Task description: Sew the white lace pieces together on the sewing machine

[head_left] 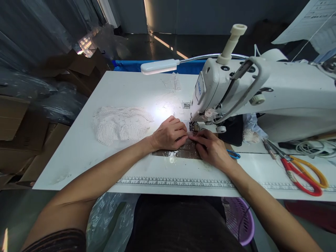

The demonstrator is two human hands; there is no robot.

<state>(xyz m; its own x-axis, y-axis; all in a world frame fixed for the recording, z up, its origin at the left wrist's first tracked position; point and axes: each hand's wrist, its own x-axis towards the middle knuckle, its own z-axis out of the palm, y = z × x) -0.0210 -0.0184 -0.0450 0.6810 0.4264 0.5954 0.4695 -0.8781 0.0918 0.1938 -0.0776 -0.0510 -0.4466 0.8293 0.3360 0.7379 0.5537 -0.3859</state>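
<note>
One sewing machine [275,94], two pairs of scissors [301,176] and one lace pile [119,124] are sitting on one worktop [86,154]

Lace pile [119,124] left of sewing machine [262,91]; scissors [301,171] right.

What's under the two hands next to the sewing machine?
The left hand and right hand rest on a shiny brownish patch on the white table, just in front of the sewing machine. Whatever the fingertips pinch is covered.
</note>
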